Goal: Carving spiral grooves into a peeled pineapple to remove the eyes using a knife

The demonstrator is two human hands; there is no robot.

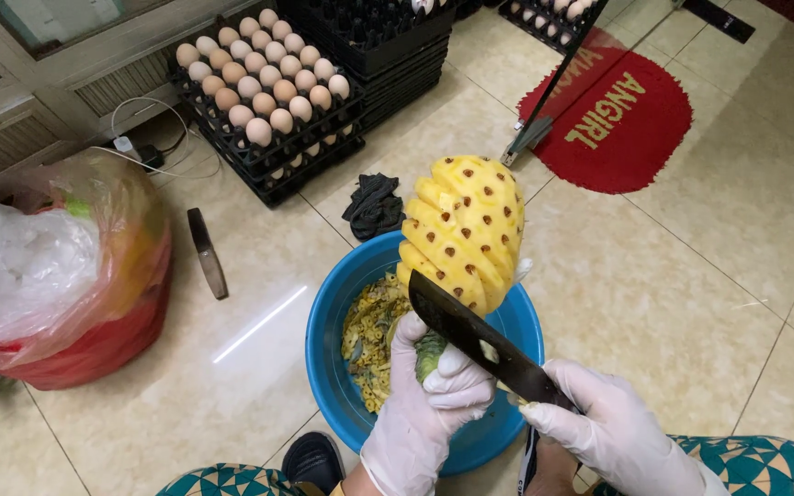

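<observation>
A peeled yellow pineapple (464, 230) was held upright over a round blue plastic basin (328, 331), its skin already off but brown eyes dotting the flesh. The white-gloved left hand (425, 404) gripped its green stem end; the white-gloved right hand (599, 427) clasped a dark-bladed knife (470, 335), its blade laid against the fruit's lower side. The basin held yellow-green peelings. Nearby, black trays (268, 156) carried brown eggs (264, 78).

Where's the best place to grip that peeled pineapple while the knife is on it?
Grip the pineapple by its green stem end, from below, as the left hand does. It is tilted up over the blue basin, its flesh looks slippery, and the knife crosses its lower side.
</observation>
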